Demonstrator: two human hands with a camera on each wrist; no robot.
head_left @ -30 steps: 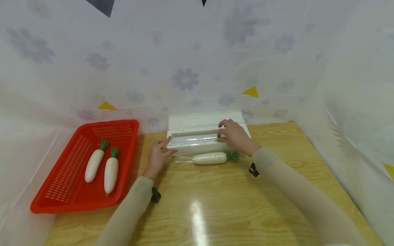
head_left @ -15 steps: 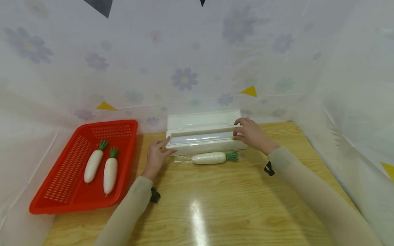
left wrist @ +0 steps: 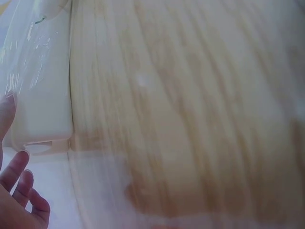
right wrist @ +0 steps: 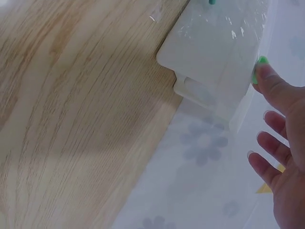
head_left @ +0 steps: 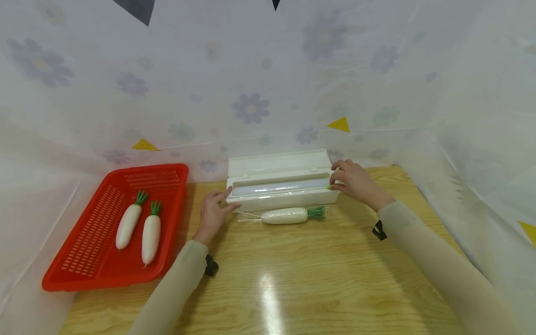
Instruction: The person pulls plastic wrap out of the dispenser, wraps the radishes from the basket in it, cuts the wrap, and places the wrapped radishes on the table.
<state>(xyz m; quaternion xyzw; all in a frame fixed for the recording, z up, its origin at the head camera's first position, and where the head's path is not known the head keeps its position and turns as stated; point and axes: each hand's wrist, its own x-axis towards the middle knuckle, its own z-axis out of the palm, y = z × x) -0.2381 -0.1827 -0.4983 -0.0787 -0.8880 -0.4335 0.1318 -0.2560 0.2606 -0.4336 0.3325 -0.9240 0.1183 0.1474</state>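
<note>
A white cling-film box [head_left: 284, 201] lies with its lid raised, a pale roll [head_left: 268, 188] inside. Clear film hangs over its front and covers a white radish [head_left: 285, 215] with green leaves on the table. My left hand [head_left: 212, 215] rests on the box's left end, thumb and index finger spread. In the left wrist view its thumb [left wrist: 6, 112] touches the film-covered box, other fingers loosely bent. My right hand [head_left: 356, 184] is at the right end. In the right wrist view its thumb [right wrist: 276, 86] presses a small green slider [right wrist: 260, 68] at the edge, other fingers apart from the box.
A red plastic basket [head_left: 177, 223] stands at the left with two white radishes [head_left: 140, 232] in it. Behind the raised lid [head_left: 278, 162] hangs a flower-patterned sheet [head_left: 268, 83]. The wooden table [head_left: 293, 274] stretches in front.
My right hand has moved right along the box to its right end, with the green slider at its thumb. The left hand, radishes and basket have stayed in place.
</note>
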